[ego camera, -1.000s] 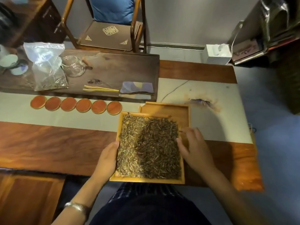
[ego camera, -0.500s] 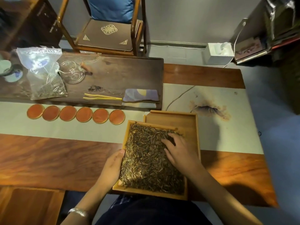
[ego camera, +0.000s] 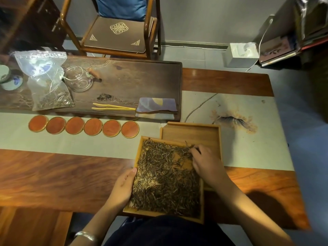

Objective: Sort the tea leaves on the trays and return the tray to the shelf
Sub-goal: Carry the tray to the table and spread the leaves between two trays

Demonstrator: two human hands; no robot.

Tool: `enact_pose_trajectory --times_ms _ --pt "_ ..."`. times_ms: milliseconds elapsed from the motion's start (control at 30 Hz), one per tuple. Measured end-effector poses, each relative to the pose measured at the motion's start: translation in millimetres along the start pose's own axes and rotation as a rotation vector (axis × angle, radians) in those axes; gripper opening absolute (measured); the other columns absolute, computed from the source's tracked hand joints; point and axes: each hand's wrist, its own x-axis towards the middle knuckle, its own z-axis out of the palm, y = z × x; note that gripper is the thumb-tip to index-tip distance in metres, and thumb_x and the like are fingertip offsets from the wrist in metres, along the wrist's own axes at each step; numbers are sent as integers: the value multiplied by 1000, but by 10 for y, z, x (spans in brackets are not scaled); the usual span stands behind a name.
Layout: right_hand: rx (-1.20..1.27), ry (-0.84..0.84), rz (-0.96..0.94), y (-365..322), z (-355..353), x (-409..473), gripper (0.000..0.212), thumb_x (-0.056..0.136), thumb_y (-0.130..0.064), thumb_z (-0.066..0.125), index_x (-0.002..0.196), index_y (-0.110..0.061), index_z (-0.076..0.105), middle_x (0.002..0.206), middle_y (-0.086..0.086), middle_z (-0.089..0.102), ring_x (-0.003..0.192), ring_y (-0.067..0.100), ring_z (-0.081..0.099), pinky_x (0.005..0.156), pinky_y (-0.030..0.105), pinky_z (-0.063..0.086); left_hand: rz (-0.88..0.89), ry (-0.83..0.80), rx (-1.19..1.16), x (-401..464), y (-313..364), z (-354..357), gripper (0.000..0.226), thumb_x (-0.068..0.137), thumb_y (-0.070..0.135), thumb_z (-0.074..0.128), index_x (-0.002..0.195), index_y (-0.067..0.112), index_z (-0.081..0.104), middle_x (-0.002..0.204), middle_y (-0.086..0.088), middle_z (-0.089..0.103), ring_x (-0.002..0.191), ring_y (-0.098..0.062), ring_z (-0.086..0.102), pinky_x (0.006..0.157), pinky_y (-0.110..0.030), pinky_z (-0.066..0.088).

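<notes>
A light wooden tray full of dark tea leaves sits at the table's near edge, partly over a second, bare wooden tray. My left hand grips the full tray's left rim, thumb on the edge. At the tray's far right corner, my right hand rests on the leaves with its fingertips curled into them; whether it pinches any leaf is hidden. No shelf is in view.
Several round orange coasters lie in a row to the left. Behind them a dark tea board carries a plastic bag of leaves, a glass pitcher, yellow tongs and a folded cloth. A chair stands beyond.
My right hand moved from the tray's right rim onto the leaves, then up to the far right corner, dragging leaves aside. The left hand kept its hold on the left rim.
</notes>
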Motion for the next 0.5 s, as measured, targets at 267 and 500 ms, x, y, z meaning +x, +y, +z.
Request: enact_pose_trajectory --times_ms 267,500 --pt "47 105 -7 -230 -105 -4 32 88 -30 59 117 -17 60 113 7 57 103 22 53 75 24 42 24 -2 -16 -36 54 29 37 102 29 37 92 22 71 97 6 74 86 -3 68 68 -4 45" --pt "20 -96 -302 -769 116 83 53 96 -44 44 145 -31 30 157 13 18 144 30 14 114 41 5 14 -31 -126 -95 85 79 36 102 27 36 100 18 71 101 -4 75 91 -15 71 70 -13 51"
